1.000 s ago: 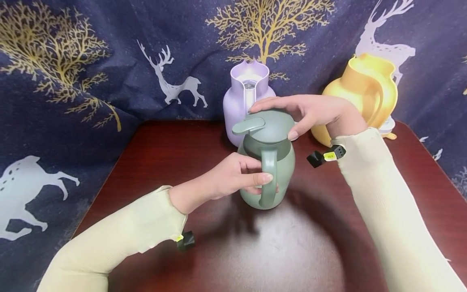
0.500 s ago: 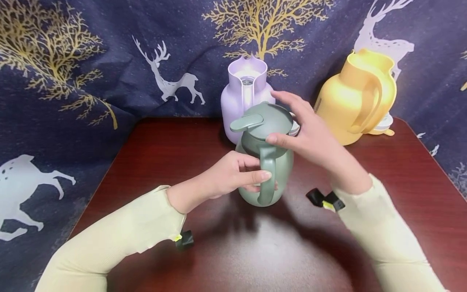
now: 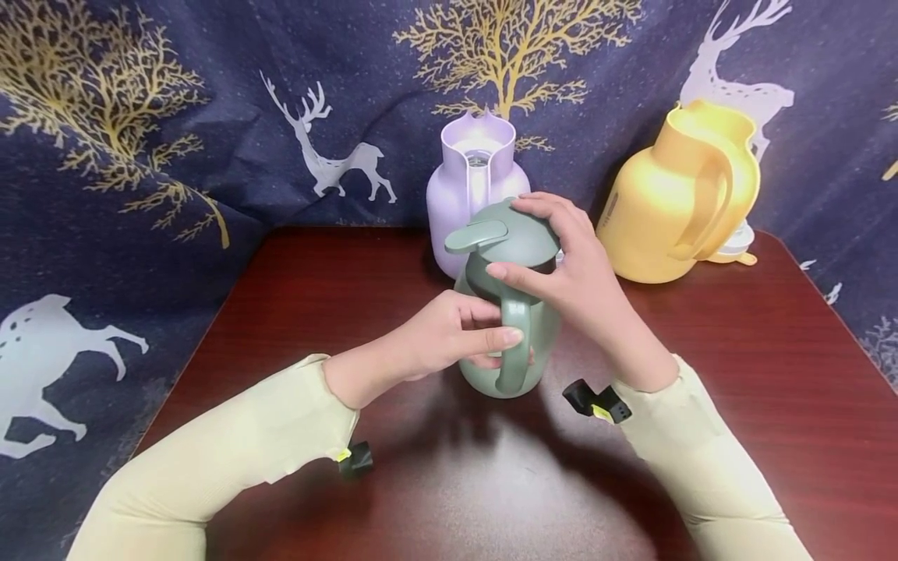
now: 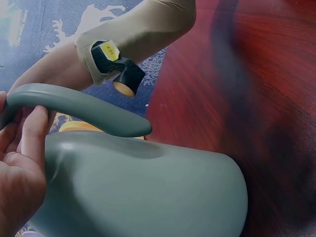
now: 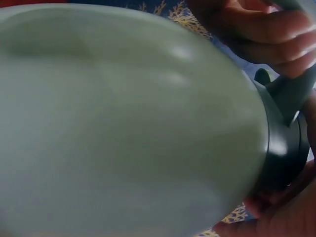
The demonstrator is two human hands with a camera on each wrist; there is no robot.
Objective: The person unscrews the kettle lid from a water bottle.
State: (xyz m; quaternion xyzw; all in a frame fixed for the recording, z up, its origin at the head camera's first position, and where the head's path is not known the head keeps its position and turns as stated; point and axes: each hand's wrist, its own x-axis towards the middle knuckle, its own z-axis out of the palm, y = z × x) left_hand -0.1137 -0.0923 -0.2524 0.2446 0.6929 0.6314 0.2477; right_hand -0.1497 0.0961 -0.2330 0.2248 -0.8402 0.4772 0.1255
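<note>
A green vacuum jug [image 3: 484,379] stands upright on the dark red table, its lid [image 3: 515,238] seated on the neck with a tab sticking out to the left. My left hand [image 3: 428,343] grips the jug's handle [image 3: 517,319], thumb on the near side and fingers passing behind. From the right, my right hand [image 3: 578,269] holds the lid: fingers curve over its far edge while the thumb lies against the near side just under the rim. In the right wrist view the pale green body [image 5: 133,118] fills most of the picture, and the right hand [image 5: 286,212] shows at the neck.
Behind the green jug stands a lilac jug [image 3: 443,199], open at the top. A yellow jug [image 3: 641,210] sits at the back right, also open on top, with a white and yellow part [image 3: 738,241] beside it. A dark blue patterned cloth [image 3: 231,156] hangs behind the table.
My right hand has turned about the lid, loosening half a second ago and now holding it again with the wrist lower and nearer. The left hand and green jug stay in place.
</note>
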